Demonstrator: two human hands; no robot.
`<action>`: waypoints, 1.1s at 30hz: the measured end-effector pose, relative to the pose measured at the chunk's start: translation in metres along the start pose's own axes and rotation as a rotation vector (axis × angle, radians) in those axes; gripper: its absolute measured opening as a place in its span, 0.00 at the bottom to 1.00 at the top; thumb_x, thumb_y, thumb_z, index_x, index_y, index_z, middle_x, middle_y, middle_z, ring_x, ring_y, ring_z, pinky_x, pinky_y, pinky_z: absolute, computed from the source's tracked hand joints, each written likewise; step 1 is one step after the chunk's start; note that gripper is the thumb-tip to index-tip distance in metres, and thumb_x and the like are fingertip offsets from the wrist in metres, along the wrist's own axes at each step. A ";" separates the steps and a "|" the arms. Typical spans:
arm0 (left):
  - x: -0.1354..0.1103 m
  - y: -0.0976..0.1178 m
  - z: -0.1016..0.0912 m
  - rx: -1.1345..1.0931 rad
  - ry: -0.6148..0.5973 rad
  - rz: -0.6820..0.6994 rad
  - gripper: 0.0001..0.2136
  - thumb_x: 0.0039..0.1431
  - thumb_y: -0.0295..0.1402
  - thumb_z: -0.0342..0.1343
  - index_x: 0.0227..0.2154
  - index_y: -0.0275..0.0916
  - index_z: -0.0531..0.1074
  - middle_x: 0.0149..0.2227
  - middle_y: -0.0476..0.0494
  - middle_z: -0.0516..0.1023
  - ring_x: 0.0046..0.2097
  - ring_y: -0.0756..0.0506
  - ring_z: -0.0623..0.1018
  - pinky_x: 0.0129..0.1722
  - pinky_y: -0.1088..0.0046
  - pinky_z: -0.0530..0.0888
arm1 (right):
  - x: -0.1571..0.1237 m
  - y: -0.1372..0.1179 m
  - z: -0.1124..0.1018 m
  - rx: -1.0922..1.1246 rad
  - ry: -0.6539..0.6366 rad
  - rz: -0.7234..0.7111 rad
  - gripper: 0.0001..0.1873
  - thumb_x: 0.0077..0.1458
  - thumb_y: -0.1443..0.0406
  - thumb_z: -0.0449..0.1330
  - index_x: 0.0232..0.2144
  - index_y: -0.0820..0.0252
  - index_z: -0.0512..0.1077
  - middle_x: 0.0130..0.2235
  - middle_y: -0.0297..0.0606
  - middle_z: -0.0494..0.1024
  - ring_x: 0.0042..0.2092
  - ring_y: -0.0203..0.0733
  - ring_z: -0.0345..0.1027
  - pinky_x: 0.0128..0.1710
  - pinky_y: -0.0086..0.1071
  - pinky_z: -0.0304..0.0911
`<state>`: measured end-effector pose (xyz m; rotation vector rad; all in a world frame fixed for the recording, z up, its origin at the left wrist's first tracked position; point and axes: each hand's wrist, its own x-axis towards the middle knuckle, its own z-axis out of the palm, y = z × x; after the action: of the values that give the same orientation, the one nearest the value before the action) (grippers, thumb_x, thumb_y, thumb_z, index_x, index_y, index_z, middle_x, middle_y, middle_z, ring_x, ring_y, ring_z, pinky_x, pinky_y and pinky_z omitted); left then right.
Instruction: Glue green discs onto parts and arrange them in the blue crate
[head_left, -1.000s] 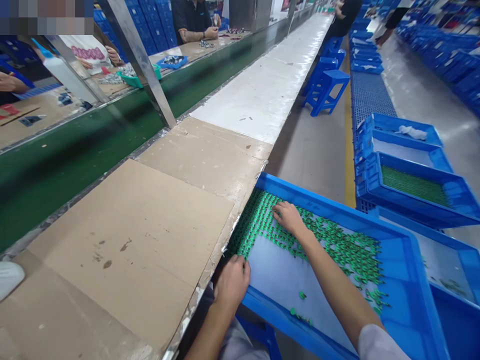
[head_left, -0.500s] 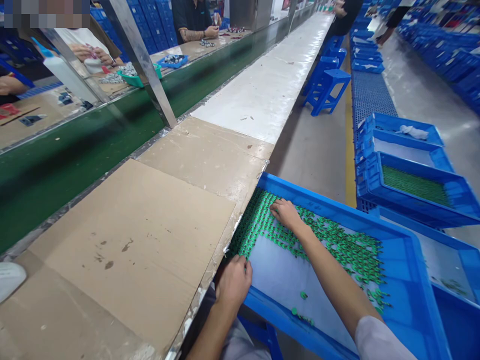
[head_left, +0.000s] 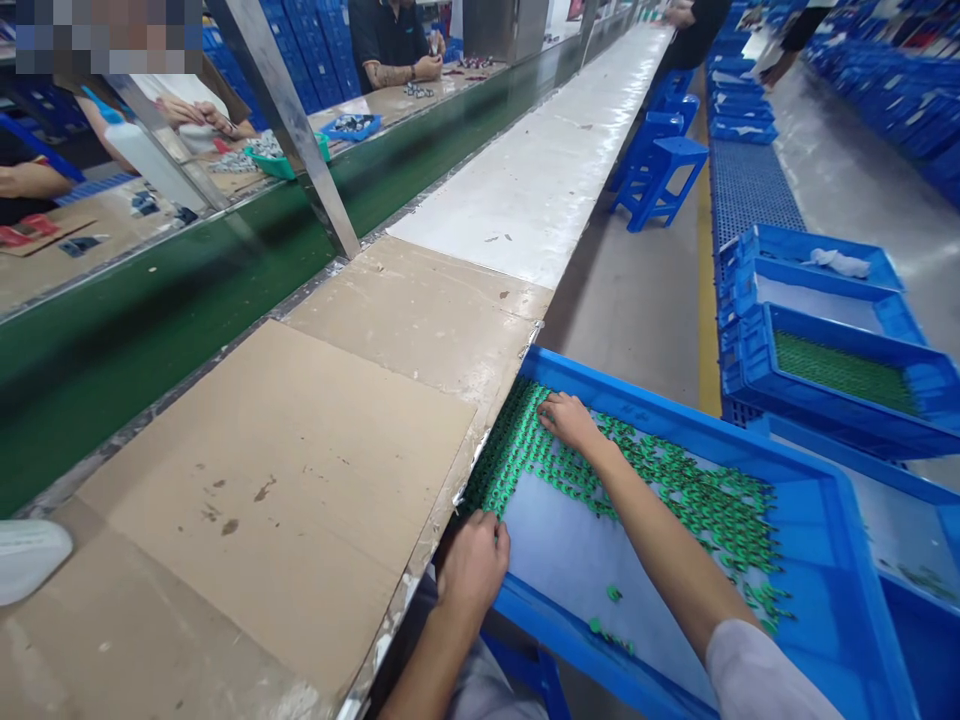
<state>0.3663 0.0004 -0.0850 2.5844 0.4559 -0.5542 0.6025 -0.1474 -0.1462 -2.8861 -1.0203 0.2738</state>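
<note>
Small green parts with dark tips [head_left: 675, 480] fill much of a blue plastic bin [head_left: 814, 560]; they stand in tight rows on the left and lie more loosely on the right. My right hand [head_left: 570, 421] reaches over the bin's far side, its closed fingers pointing down among the green parts. Whatever its fingertips hold is hidden. At the bin's near left corner, by the table edge, rests my left hand [head_left: 474, 558]. Its fingers are curled beside the lowest green rows, and I cannot make out anything in them. A few green parts [head_left: 611, 632] lie apart on the pale liner.
A cardboard-covered table [head_left: 285, 470] runs along the left, beside a green conveyor belt [head_left: 187, 285] and a metal post [head_left: 300, 130]. Co-workers sit across the belt. Blue stools [head_left: 660, 180] and more blue bins [head_left: 847, 370] stand on the right.
The view has shifted slightly, so everything sits a little farther right. Both hands stay at nearly the same spots in the bin.
</note>
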 end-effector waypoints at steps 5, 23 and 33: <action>0.001 -0.001 0.002 -0.005 0.003 0.002 0.14 0.70 0.31 0.45 0.39 0.38 0.77 0.43 0.40 0.80 0.45 0.44 0.81 0.41 0.72 0.70 | 0.001 0.002 0.001 -0.033 -0.007 -0.027 0.12 0.66 0.67 0.54 0.40 0.60 0.78 0.43 0.46 0.78 0.48 0.49 0.66 0.40 0.36 0.53; 0.001 -0.001 0.002 -0.004 0.006 0.007 0.14 0.70 0.31 0.46 0.38 0.38 0.77 0.42 0.40 0.80 0.45 0.44 0.81 0.40 0.72 0.70 | -0.003 0.012 0.003 0.071 0.036 -0.030 0.10 0.64 0.65 0.57 0.41 0.57 0.78 0.41 0.44 0.79 0.46 0.49 0.67 0.40 0.36 0.55; 0.002 -0.002 0.003 -0.004 0.013 0.015 0.14 0.70 0.31 0.45 0.38 0.38 0.77 0.42 0.40 0.79 0.44 0.44 0.80 0.40 0.72 0.70 | -0.013 0.027 0.000 0.110 0.058 0.023 0.09 0.62 0.66 0.57 0.39 0.58 0.78 0.40 0.42 0.79 0.43 0.46 0.68 0.40 0.35 0.56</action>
<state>0.3663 0.0012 -0.0892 2.5864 0.4410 -0.5312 0.6093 -0.1764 -0.1478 -2.7914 -0.9318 0.2382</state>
